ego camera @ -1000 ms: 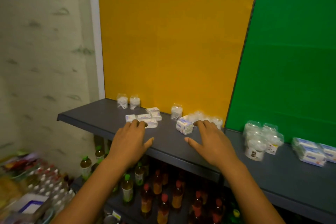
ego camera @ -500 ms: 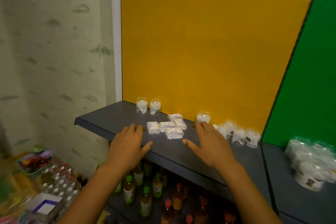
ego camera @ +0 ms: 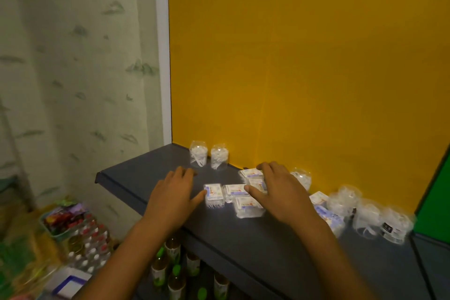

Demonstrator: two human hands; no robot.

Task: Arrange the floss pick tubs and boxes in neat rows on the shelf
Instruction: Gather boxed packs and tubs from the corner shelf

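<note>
Floss pick boxes, small clear plastic cases with white printed labels [ego camera: 239, 192], lie in a loose cluster at the middle of the dark grey flat shelf [ego camera: 136, 173], in front of the yellow back panel [ego camera: 292, 56]. Two clear plastic floss pick tubs [ego camera: 209, 156] stand upright side by side at the back left, against the panel. More clear tubs [ego camera: 370, 214] stand bunched at the right, near the green panel [ego camera: 435, 202].

The left hand [ego camera: 171, 196] rests palm down on the shelf, fingers straight and together, thumb tip touching the leftmost box [ego camera: 213, 193]. The right hand [ego camera: 280, 192] lies flat over the cluster, fingers extended across the rear boxes, thumb on a middle box. Neither hand grips anything.

Bottles with green and red caps [ego camera: 170, 268] stand on the lower shelf.
</note>
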